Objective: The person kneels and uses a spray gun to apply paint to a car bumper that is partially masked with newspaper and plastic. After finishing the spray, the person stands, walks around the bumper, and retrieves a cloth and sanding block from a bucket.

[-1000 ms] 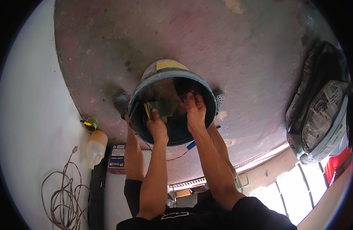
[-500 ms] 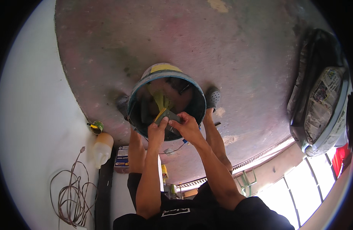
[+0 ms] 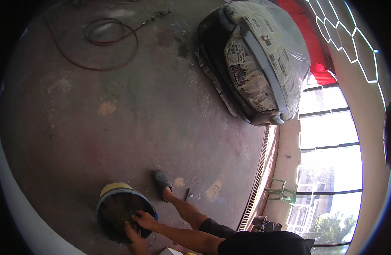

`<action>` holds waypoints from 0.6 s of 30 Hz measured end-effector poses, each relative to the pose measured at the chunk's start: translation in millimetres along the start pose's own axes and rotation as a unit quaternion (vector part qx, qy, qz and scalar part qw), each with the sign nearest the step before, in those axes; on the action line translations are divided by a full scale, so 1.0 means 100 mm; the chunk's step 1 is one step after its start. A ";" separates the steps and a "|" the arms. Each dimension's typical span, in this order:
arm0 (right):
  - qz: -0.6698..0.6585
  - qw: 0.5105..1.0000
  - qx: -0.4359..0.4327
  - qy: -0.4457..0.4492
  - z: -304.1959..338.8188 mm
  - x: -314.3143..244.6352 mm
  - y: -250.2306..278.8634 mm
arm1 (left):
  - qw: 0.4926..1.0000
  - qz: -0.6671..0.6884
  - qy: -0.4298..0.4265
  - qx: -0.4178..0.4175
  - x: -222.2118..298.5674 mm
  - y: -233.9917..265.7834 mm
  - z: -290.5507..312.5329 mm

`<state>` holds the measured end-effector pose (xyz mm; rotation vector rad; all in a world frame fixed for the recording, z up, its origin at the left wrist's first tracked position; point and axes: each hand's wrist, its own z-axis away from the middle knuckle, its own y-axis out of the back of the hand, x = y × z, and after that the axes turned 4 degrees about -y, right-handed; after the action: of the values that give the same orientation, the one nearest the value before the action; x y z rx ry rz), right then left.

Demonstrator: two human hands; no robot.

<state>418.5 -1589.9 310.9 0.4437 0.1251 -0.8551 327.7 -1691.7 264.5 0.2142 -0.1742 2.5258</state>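
A round bucket [image 3: 114, 187] with a yellow band and a bluish rim stands on the floor at the lower left, its inside dark. Over its near side, my left hand [image 3: 133, 232] and my right hand [image 3: 145, 220] are close together with fingers curled inward. Between them is a small dark grey flat piece, like a folded sanding sheet, hard to make out in the shade. Something greenish shows dimly inside the bucket below my fingers.
A dark vehicle part [image 3: 250, 72], masked with newspaper and plastic film, stands at the upper right. A reddish hose [image 3: 114, 42] lies coiled on the floor at the far left. A floor grate [image 3: 257, 182] and a green chair [image 3: 282, 193] are at the right.
My view has swung to the right, so the bucket and hands now appear lower left. The hands stay at the bucket. The hose has come into view; the cable and bottle have left it.
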 end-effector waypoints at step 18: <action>-0.065 0.994 -0.044 -0.074 -0.36 0.07 0.02 | 0.721 -0.632 0.108 -0.263 1.28 0.36 -0.39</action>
<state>427.2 -1578.2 276.9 0.2896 0.0551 -1.0045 198.5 -1643.8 248.0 -0.1706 -0.4519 1.0344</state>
